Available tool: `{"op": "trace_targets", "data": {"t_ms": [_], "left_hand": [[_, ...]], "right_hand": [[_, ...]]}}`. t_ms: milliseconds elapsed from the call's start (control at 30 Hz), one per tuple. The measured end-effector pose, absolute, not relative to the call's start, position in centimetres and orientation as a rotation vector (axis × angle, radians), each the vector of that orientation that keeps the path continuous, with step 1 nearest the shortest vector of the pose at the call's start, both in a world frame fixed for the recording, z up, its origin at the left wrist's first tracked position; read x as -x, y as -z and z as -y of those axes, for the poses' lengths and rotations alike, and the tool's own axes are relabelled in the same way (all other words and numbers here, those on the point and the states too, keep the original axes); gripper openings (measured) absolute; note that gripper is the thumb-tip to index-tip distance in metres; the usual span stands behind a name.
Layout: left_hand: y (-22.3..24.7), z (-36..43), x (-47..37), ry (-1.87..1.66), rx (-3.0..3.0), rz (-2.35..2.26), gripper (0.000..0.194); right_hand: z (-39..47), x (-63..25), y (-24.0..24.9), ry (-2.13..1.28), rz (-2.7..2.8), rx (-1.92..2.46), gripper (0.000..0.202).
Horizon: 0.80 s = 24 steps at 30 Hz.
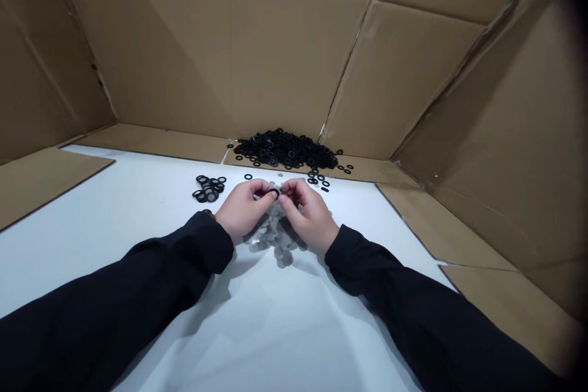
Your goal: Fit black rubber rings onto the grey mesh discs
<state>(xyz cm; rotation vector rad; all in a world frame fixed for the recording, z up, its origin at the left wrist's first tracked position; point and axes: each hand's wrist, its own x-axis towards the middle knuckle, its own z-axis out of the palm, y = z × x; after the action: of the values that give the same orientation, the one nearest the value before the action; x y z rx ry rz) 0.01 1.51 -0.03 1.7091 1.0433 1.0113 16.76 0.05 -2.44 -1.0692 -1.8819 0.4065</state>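
Between my fingertips is a black ring point(274, 192). My left hand point(245, 205) pinches it from the left. My right hand point(307, 211) is closed at the ring's right side, its thumb and fingers together; whatever it grips is too small to make out. Under and between both hands lies a heap of small grey translucent discs point(271, 234) on the white surface point(275, 331). To the left of my left hand is a small group of black rings with grey centres point(209, 190).
A large pile of black rings point(285, 150) lies at the back against the cardboard wall point(285, 55). Several loose rings point(319, 179) are scattered in front of it, and a single ring point(248, 177) rests behind my left hand. Cardboard panels border both sides.
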Motion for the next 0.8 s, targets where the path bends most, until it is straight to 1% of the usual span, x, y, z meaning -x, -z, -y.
{"op": "trace_targets", "data": {"t_ms": [67,100,233,300,467,633,800], "left_hand": [[0.01,-1.49,-0.07,-1.011,-1.685,-1.018,0.021],[0.00,-1.45,-0.11,-1.000,-1.685,-1.012,0.021],[-0.14,-1.18,-0.26,-0.952,-1.682,-1.033,0.021],[-0.25,-1.08,-0.30,-0.935,-1.668,-1.030,0.020],[-0.20,-1.24,-0.22,-0.911,-1.653,-0.991,0.021],[0.20,-1.53,-0.07,-0.953,-1.651,-0.976,0.021],[0.34,-1.66,-0.11,-0.964,-1.600,-0.924,0.022]], "right_hand": [[-0.04,-16.76,2.42,-0.321,1.915,1.043,0.027],[-0.04,-16.74,2.37,-0.266,1.935,1.037,0.030],[-0.11,-16.68,2.14,-0.127,1.948,1.004,0.018],[-0.12,-16.71,2.14,-0.122,1.939,0.975,0.016],[-0.11,-16.98,2.39,-0.127,1.924,0.930,0.020],[-0.26,-17.26,2.61,-0.150,1.957,0.902,0.028],[-0.36,-17.29,2.76,-0.262,1.989,0.874,0.036]]}}
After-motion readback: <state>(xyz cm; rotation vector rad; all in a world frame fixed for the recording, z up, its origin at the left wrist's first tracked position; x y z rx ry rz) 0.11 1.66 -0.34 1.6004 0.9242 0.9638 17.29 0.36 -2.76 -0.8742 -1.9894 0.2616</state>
